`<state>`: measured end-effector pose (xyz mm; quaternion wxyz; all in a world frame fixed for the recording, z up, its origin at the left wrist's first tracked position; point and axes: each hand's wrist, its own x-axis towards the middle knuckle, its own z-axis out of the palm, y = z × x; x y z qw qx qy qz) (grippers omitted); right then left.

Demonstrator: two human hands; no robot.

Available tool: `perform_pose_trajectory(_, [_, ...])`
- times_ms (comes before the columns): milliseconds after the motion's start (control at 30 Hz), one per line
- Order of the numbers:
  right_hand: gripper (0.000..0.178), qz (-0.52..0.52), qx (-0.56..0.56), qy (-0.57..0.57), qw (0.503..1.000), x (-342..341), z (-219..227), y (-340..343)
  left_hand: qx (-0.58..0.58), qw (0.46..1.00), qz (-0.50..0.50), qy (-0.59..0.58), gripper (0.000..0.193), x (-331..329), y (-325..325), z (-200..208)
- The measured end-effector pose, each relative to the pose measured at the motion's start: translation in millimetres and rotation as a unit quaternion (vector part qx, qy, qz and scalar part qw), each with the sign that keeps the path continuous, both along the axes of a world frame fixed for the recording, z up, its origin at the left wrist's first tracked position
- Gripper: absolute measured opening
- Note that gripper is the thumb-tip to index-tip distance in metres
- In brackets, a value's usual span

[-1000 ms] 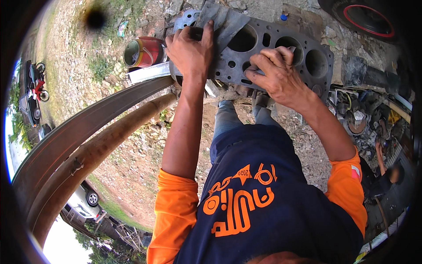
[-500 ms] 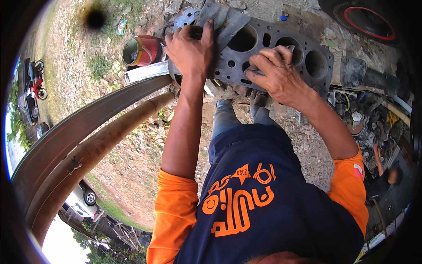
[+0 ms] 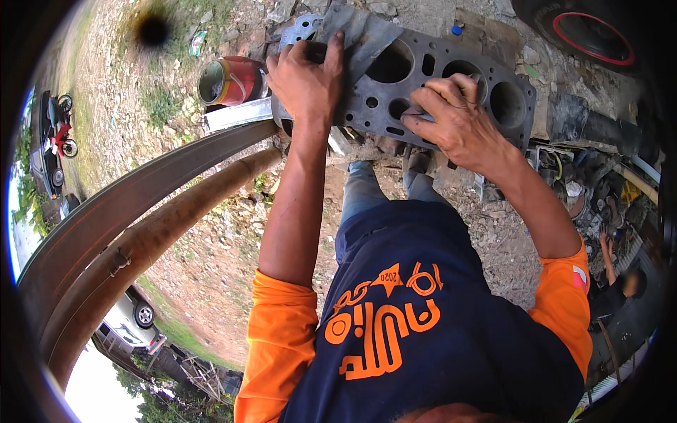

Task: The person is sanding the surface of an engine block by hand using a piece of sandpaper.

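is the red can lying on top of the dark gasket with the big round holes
No, the red can lies on its side on the stony ground to the left of the gasket, apart from it, beyond the left hand.

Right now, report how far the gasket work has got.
Done: the dark head gasket lies flat on its support. In hand: the left hand presses its left end, and the right hand works its lower edge. Left: cannot tell; the grey sheet lies over its top corner.

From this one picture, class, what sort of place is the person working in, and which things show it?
Probably an open-air vehicle repair yard. Both hands press on a dark head gasket with large round bores, a heap of greasy engine parts lies beside it, and a tyre rests on the stony ground.
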<state>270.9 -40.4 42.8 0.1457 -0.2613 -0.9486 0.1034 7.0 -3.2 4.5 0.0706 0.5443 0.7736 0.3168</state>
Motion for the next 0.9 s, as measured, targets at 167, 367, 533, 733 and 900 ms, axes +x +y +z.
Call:
perform_pose_trajectory(167, [0.027, 0.012, -0.009, -0.012, 1.0, -3, 2, 7, -0.004, 1.0, 0.0, 0.001, 0.052, 1, -1, 1])
perform_pose_trajectory(367, [0.027, 0.026, 0.021, -0.024, 0.999, -7, 3, 8, 0.026, 0.999, 0.003, 0.039, 0.059, 1, -1, -1])
perform_pose_trajectory(533, [0.023, 0.04, 0.033, -0.025, 0.998, 6, 6, 18, 0.035, 0.999, 0.006, 0.034, 0.06, 1, 0, 0])
perform_pose_trajectory(733, [0.024, 0.066, 0.05, -0.036, 0.996, -7, 7, 21, 0.027, 0.999, 0.007, 0.022, 0.057, -1, -1, -1])
perform_pose_trajectory(900, [0.024, 0.07, 0.052, -0.026, 0.996, -3, 1, 22, 0.023, 0.999, 0.004, 0.028, 0.057, 1, 0, 0])
